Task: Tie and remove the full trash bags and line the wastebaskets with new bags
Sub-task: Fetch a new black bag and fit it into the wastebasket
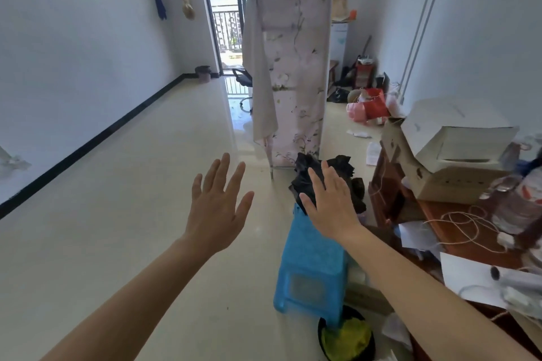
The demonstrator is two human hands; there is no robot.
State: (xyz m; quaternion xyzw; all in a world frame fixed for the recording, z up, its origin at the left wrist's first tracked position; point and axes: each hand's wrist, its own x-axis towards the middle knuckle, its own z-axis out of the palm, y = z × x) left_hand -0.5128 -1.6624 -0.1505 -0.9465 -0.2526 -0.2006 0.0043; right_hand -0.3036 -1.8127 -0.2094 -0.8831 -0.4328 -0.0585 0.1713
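A black trash bag [350, 179] with crumpled, untied edges stands on the floor just past a blue plastic stool [313, 261]. My right hand [330, 199] is held out flat in front of the bag, fingers apart, holding nothing. My left hand [218, 202] is raised over the bare floor to the left, also spread and empty. A small dark-lined wastebasket [203, 74] stands far off against the left wall by the balcony door. Another round black bin with yellow-green contents [346, 337] sits at the bottom, under the stool's near end.
A cluttered brown desk [457, 223] with a cardboard box [445, 149], papers and cords runs along the right. A floral fabric wardrobe [290, 67] stands ahead in the middle. Red and pink bags [369, 107] lie on the floor behind. Tiled floor [132, 199] spreads to the left.
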